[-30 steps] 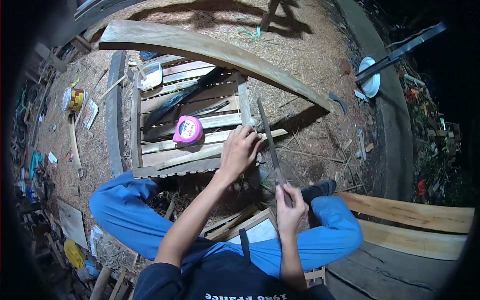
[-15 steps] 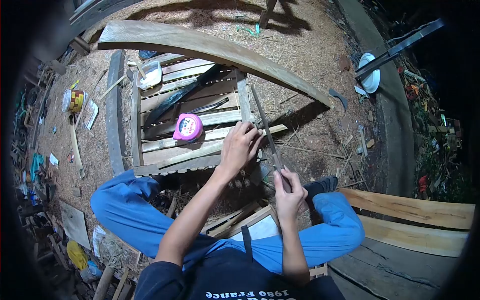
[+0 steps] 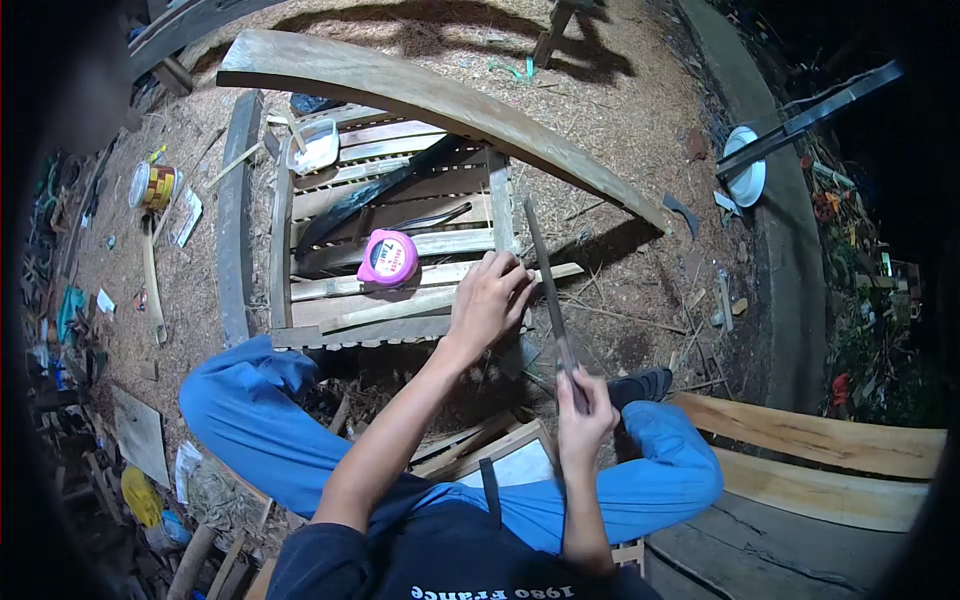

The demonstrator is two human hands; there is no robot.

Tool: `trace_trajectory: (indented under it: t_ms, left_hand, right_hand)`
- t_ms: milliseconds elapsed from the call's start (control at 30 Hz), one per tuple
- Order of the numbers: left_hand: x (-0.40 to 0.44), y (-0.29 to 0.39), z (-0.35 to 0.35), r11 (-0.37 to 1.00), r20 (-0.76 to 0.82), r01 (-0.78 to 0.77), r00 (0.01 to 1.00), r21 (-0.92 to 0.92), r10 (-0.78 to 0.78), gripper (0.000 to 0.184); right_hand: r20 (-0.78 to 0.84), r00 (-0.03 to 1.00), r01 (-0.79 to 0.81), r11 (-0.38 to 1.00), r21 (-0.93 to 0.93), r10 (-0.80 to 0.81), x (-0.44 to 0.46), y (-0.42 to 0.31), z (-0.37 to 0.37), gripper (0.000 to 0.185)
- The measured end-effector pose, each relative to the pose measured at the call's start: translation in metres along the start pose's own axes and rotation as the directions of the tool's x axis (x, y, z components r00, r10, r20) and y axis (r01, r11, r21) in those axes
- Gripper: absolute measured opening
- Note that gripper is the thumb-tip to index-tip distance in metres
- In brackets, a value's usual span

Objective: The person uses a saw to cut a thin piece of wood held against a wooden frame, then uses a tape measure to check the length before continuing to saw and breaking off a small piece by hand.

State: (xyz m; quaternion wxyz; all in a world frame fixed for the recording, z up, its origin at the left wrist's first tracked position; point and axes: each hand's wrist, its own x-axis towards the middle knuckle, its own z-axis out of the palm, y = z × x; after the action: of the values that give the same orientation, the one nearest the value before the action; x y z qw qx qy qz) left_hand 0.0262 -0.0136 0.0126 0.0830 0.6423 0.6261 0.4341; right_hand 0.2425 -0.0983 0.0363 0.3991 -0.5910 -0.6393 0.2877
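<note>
My left hand (image 3: 488,300) is closed at the front right corner of the low slatted table, pressing a thin wooden strip (image 3: 400,308) there. The strip's pale end sticks out past my fingers to the right. In my right hand (image 3: 586,415) is a long, narrow, dark-bladed tool (image 3: 548,285), gripped at its lower end. Its blade points away from me and passes just beside the strip's end; whether they touch, I cannot tell. A pink tape measure (image 3: 388,258) lies on the slats left of my left hand.
The slatted table (image 3: 495,190) also bears a dark long piece (image 3: 375,195) and a white plastic tub (image 3: 315,146). A curved plank (image 3: 440,100) spans its far side. Pale boards (image 3: 800,435) lie at right. A patterned tin (image 3: 155,187) stands on the ground at left.
The blade has shifted slightly down and to the right beside the strip's end, with my right hand. My left hand keeps its hold on the strip. The whole view has shifted slightly.
</note>
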Motion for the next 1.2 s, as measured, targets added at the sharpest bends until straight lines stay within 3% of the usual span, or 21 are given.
trace_trajectory:
  t_ms: [500, 600, 833, 900, 933, 1200]
  left_hand:
    - [-0.001, -0.002, 0.002, 0.999, 0.017, 0.026, 1.000, -0.022, -0.025, 0.015]
    - [-0.002, -0.001, 0.002, 1.000, 0.015, 0.024, 1.000, 0.004, -0.024, 0.015]
    - [-0.002, -0.001, 0.003, 0.999, 0.000, 0.038, 0.999, 0.009, -0.038, 0.016]
    - [0.001, -0.001, 0.005, 1.000, -0.004, 0.024, 1.000, -0.003, -0.024, 0.016]
    - [0.001, -0.002, 0.004, 1.000, -0.002, 0.022, 1.000, -0.018, -0.022, 0.015]
    - [0.000, 0.002, 0.003, 1.000, -0.010, 0.026, 1.000, 0.004, -0.026, 0.015]
  right_hand:
    - [0.001, 0.998, -0.056, 0.998, 0.015, 0.056, 0.004, 0.001, -0.006, 0.019]
    - [0.001, 1.000, -0.002, 1.000, 0.027, 0.002, 0.022, -0.014, 0.006, 0.019]
    - [-0.014, 0.996, -0.085, 0.995, 0.049, 0.086, -0.006, 0.000, -0.005, 0.020]
    - [-0.018, 0.998, 0.053, 0.996, -0.066, -0.054, 0.014, -0.016, 0.004, 0.018]
    - [-0.012, 0.998, 0.069, 0.997, -0.024, -0.070, 0.022, -0.015, 0.012, 0.019]
    - [0.019, 0.999, -0.024, 0.995, -0.099, 0.026, -0.005, -0.022, -0.011, 0.021]
